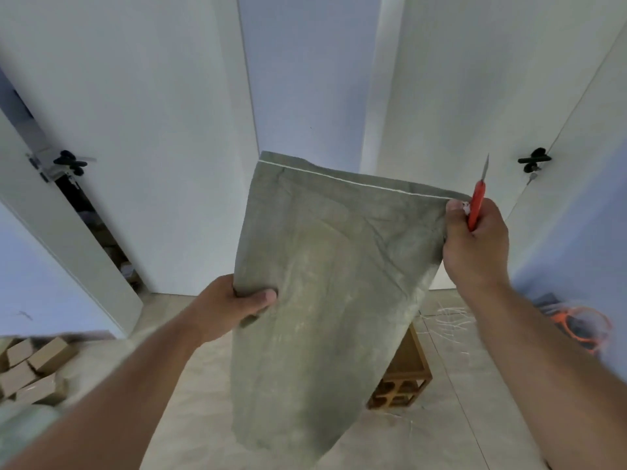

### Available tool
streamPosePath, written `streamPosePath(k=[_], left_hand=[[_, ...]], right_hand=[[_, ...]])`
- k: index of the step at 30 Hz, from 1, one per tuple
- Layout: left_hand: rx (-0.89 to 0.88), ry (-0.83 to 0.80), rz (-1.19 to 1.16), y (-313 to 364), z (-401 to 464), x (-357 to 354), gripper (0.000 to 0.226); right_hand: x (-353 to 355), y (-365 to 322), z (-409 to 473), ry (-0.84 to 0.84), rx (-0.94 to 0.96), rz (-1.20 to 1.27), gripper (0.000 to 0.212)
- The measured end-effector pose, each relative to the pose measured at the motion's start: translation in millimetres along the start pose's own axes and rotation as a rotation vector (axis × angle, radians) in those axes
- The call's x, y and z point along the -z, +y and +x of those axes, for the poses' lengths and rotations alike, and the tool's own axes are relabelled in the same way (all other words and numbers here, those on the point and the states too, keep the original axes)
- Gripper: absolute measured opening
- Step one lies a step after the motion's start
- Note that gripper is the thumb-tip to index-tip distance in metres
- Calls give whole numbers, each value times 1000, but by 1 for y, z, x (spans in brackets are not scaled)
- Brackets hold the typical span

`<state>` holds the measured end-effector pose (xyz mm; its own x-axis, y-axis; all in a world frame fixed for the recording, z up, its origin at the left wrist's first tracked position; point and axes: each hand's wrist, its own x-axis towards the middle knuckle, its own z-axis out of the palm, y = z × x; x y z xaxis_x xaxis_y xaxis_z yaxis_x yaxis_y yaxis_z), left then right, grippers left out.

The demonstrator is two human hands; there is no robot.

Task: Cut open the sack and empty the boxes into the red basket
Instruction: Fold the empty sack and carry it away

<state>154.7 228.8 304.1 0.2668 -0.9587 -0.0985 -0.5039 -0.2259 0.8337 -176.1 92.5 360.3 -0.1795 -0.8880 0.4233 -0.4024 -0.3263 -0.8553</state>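
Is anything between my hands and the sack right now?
Nothing visible. The left hand grips the sack by its left edge, and the right hand pinches its top right corner while also holding the red knife.

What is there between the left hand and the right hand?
In the head view, the grey-green sack spans between the left hand and right hand; both grip it.
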Motion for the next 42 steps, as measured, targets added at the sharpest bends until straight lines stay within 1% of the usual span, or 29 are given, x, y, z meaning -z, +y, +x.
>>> streamPosePath(k=[1, 3, 5, 7, 9, 11, 12, 14, 15, 16, 17, 18, 19, 20, 21, 22, 23, 24, 27, 29, 30, 32, 33, 34, 35, 36, 38, 40, 42], left_hand=[[44, -35, 82, -5, -2, -3, 31], [53, 73, 176, -6, -3, -13, 38], [-1, 179, 162, 2, -3, -17, 31], [-25, 203, 135, 6, -2, -17, 24], [48, 143, 65, 8, -6, -16, 24], [88, -3, -23, 6, -13, -17, 24], [83, -71, -100, 7, -19, -19, 23], [79, -135, -340, 11, -29, -21, 37], [107, -153, -462, 14, -29, -24, 40], [130, -159, -571, 20, -29, -25, 34], [161, -156, -661, 26, -28, -25, 27], [198, -138, -743, 32, -26, -25, 26], [228, -104, -810, 38, -23, -24, 29], [244, -76, -864, 45, -21, -22, 31], [262, -63, -911, 49, -16, -20, 34], [269, -69, -972, 55, -12, -18, 37], [271, -57, -1028, 61, -8, -14, 39], [275, -37, -1060, 65, -3, -10, 40], [261, 52, -1088, 70, 6, 5, 40], [261, 86, -1078, 71, 7, 11, 42], [261, 93, -1073, 72, 7, 14, 44], [266, 94, -1064, 73, 10, 15, 47], [277, 86, -1055, 73, 12, 16, 47], [279, 65, -1034, 74, 14, 17, 47], [275, 57, -1020, 72, 16, 21, 47], [259, 52, -1008, 69, 17, 26, 48], [191, 66, -1006, 57, 12, 32, 60], [138, -45, -950, 33, -5, 13, 70], [125, -167, -748, 18, -20, -19, 69]], right_hand=[[0, 0, 3, -9, 11, -1, 24], [-1, 0, 10, 17, -4, 20, 24], [-3, 3, 14, 79, -25, 31, 23], [-5, 1, 17, 109, -22, 54, 22], [-6, -6, 22, 143, -20, 106, 23], [-5, -8, 32, 144, -68, 179, 24], [-3, -11, 36, 112, -123, 222, 26], [3, -25, 39, 24, -201, 330, 25], [7, -35, 41, -18, -215, 426, 23], [11, -44, 45, -62, -223, 559, 23], [16, -55, 52, -106, -226, 696, 29], [18, -64, 62, -170, -253, 828, 47], [16, -71, 72, -269, -290, 890, 69], [9, -76, 80, -369, -323, 943, 83], [-1, -71, 81, -448, -369, 959, 85], [-8, -61, 75, -500, -392, 915, 70], [-19, -40, 64, -513, -481, 807, 51], [-26, -23, 47, -523, -566, 727, 41], [-35, 9, -2, -599, -797, 642, 40], [-26, 12, -19, -668, -971, 726, 39], [-23, 9, -24, -705, -999, 782, 37], [-18, 3, -33, -782, -928, 801, 29], [-16, 1, -37, -763, -891, 774, 25], [-15, -5, -37, -737, -868, 733, 28], [-16, -7, -35, -675, -847, 668, 36], [-15, -11, -31, -598, -829, 600, 36], [-13, -10, -19, -488, -786, 429, 27], [-10, -5, -9, -494, -718, 304, 29], [-10, 0, -1, -481, -721, 243, 26]])
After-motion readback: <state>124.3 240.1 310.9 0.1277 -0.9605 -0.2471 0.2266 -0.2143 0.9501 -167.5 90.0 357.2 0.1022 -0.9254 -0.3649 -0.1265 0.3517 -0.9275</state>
